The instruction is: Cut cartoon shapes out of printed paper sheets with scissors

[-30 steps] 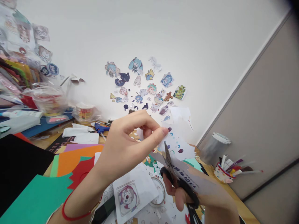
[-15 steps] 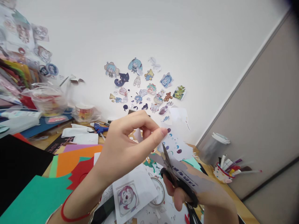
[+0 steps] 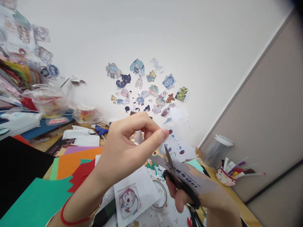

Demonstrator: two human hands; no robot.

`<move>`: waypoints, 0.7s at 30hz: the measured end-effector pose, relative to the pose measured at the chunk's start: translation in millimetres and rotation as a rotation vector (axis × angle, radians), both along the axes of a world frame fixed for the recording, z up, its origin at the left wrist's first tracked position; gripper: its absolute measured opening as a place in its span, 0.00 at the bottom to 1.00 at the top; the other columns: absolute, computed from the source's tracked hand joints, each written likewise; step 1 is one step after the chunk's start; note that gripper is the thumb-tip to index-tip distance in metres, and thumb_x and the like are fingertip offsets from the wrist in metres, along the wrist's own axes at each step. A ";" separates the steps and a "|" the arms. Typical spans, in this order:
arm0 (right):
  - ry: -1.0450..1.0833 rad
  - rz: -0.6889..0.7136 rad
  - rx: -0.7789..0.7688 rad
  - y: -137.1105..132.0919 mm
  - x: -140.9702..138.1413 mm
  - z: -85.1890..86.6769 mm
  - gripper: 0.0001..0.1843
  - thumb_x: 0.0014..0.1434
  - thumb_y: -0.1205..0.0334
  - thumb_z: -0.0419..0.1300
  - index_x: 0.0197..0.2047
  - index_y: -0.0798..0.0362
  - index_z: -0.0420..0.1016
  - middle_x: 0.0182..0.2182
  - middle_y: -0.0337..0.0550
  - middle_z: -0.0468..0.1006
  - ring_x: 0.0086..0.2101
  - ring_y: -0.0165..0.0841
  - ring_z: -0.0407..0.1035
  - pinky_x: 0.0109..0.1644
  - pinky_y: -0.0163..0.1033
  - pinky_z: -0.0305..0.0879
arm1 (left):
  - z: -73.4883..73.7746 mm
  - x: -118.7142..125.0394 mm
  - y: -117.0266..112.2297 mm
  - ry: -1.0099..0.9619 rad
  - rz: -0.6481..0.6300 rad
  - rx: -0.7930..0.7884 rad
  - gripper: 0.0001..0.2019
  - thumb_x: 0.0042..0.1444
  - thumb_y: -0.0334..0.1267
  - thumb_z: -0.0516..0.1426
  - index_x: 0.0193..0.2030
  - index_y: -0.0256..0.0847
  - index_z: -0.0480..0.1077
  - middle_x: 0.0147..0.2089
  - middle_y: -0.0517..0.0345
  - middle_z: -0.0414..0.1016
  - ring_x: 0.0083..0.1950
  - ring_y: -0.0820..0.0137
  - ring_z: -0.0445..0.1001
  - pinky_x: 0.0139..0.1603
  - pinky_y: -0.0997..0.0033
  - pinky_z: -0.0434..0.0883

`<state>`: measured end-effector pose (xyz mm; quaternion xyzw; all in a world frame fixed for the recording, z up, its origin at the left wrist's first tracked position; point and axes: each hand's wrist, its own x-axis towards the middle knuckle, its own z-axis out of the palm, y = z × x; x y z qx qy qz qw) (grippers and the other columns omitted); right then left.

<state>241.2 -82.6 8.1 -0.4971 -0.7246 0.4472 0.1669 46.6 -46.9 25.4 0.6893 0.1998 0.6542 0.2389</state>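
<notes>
My left hand (image 3: 129, 148) is raised over the desk, thumb and fingers pinched on a white printed paper sheet (image 3: 176, 146) with small coloured shapes. My right hand (image 3: 189, 198) grips black-handled scissors (image 3: 176, 178), blades pointing up into the lower edge of that sheet. A cut strip with printed text (image 3: 189, 181) hangs over my right fingers. A red cord circles my left wrist (image 3: 68, 214).
Coloured paper sheets (image 3: 47, 186) lie at left, a character print (image 3: 129, 198) and a tape roll (image 3: 162, 194) below my hands. Stickers (image 3: 146, 88) cover the wall. A blue glue gun (image 3: 101, 130), a pen cup (image 3: 227, 173) and a grey cup (image 3: 216, 149) stand around.
The scissors and the sheet have shifted very slightly; both hands stay in nearly the same pose.
</notes>
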 end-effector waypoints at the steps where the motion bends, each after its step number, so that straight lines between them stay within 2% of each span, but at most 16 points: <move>1: -0.014 0.021 0.000 0.4 0.6 0.3 0.17 0.40 0.62 0.69 0.21 0.53 0.61 0.17 0.28 0.62 0.18 0.22 0.54 0.18 0.29 0.50 | 0.9 -0.1 0.3 0.008 -0.014 -0.007 0.09 0.52 0.31 0.57 0.21 0.40 0.66 0.22 0.64 0.64 0.25 0.76 0.61 0.27 0.73 0.61; 4: -0.051 0.066 0.011 2.9 3.3 -1.1 0.17 0.43 0.60 0.68 0.21 0.53 0.60 0.15 0.28 0.61 0.19 0.22 0.53 0.20 0.28 0.49 | 3.4 -0.8 0.6 0.040 -0.066 -0.029 0.09 0.52 0.32 0.58 0.22 0.39 0.68 0.22 0.64 0.65 0.25 0.77 0.62 0.26 0.75 0.61; 8: -0.043 0.083 0.045 5.3 5.1 -4.7 0.19 0.42 0.57 0.69 0.22 0.54 0.60 0.17 0.29 0.63 0.20 0.21 0.54 0.21 0.28 0.49 | 4.3 -1.6 0.2 0.047 -0.130 -0.068 0.08 0.51 0.32 0.58 0.22 0.39 0.69 0.23 0.64 0.67 0.25 0.78 0.63 0.24 0.77 0.61; 13: 0.005 0.129 -0.008 2.6 2.9 -2.7 0.12 0.50 0.65 0.63 0.24 0.54 0.61 0.16 0.29 0.65 0.20 0.21 0.56 0.21 0.28 0.49 | 3.5 -1.2 0.2 0.030 -0.179 -0.087 0.08 0.52 0.33 0.58 0.23 0.40 0.71 0.22 0.63 0.68 0.25 0.78 0.64 0.23 0.77 0.62; 16: 0.003 0.131 -0.007 1.2 1.9 -0.4 0.13 0.47 0.66 0.65 0.23 0.54 0.61 0.15 0.28 0.65 0.19 0.21 0.55 0.21 0.28 0.48 | 3.0 0.8 -0.5 0.029 -0.186 -0.102 0.09 0.51 0.33 0.58 0.22 0.40 0.70 0.23 0.63 0.68 0.25 0.78 0.64 0.22 0.78 0.62; 18: 0.016 0.093 -0.001 0.6 1.1 1.1 0.14 0.45 0.64 0.66 0.22 0.53 0.62 0.15 0.28 0.64 0.18 0.22 0.54 0.20 0.29 0.48 | 2.1 3.6 -1.9 -0.020 -0.179 -0.108 0.08 0.53 0.35 0.57 0.23 0.41 0.71 0.22 0.64 0.66 0.24 0.78 0.63 0.21 0.78 0.62; 21: 0.110 -0.016 0.040 0.3 -1.6 3.8 0.15 0.45 0.60 0.67 0.22 0.54 0.63 0.17 0.30 0.62 0.20 0.24 0.53 0.22 0.31 0.49 | 0.2 9.9 -4.1 -0.114 -0.185 -0.142 0.04 0.56 0.38 0.54 0.33 0.44 0.70 0.21 0.65 0.62 0.23 0.78 0.62 0.21 0.79 0.62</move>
